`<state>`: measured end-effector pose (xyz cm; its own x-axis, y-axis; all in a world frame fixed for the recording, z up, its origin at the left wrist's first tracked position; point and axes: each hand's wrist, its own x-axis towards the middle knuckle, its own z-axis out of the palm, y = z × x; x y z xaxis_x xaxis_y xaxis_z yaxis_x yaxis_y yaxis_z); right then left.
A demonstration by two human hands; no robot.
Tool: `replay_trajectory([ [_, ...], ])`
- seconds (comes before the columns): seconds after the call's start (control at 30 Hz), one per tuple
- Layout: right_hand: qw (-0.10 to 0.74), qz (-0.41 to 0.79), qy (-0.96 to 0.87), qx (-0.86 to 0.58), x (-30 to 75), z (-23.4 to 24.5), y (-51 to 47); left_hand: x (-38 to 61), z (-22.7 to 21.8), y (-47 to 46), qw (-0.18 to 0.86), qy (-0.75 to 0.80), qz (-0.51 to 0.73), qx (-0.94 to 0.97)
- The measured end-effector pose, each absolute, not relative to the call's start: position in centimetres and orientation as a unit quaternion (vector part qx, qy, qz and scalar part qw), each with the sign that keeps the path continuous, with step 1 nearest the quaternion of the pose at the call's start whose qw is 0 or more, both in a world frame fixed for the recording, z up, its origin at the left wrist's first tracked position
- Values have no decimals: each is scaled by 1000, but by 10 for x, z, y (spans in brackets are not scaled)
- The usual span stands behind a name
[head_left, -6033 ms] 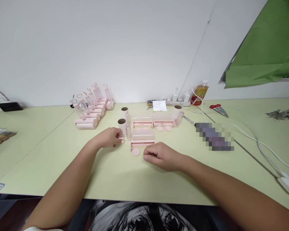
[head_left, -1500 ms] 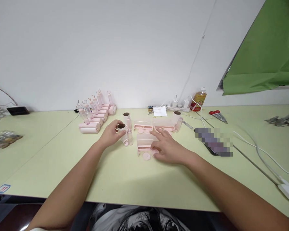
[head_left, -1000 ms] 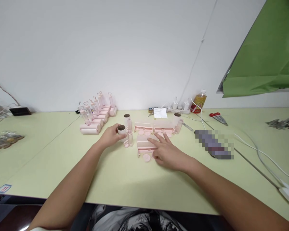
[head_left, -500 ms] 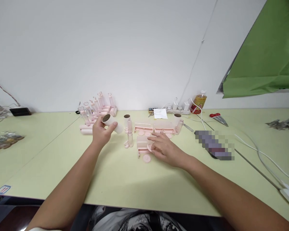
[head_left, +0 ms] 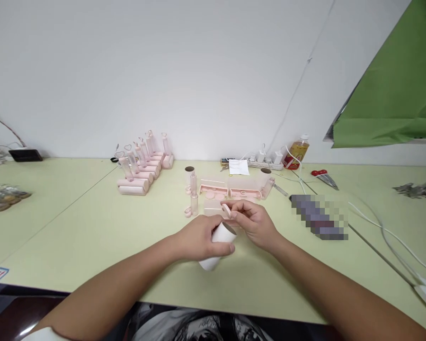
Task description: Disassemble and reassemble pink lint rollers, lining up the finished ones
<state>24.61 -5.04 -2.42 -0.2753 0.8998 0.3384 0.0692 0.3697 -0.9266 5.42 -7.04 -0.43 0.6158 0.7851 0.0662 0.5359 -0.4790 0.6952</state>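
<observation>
Over the table (head_left: 92, 227), the left hand (head_left: 198, 237) wraps a tilted white roll (head_left: 221, 234) while the right hand (head_left: 259, 223) pinches a pink disc (head_left: 227, 210) near its open end; a steady, light grip, opening uncovered and disc squared to it, seems best

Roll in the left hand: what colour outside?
The roll is white outside; it shows best in the head view.

Monochrome printed garment (head_left: 197, 327) — white sleeve (head_left: 44, 335); bare forearms (head_left: 124, 284).
</observation>
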Motion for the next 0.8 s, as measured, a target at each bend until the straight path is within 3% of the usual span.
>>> replay_trajectory([
  [0.8, 402, 439, -718, -361, 246, -37, -50, 51, -14, -61, 352, 425, 234, 800],
])
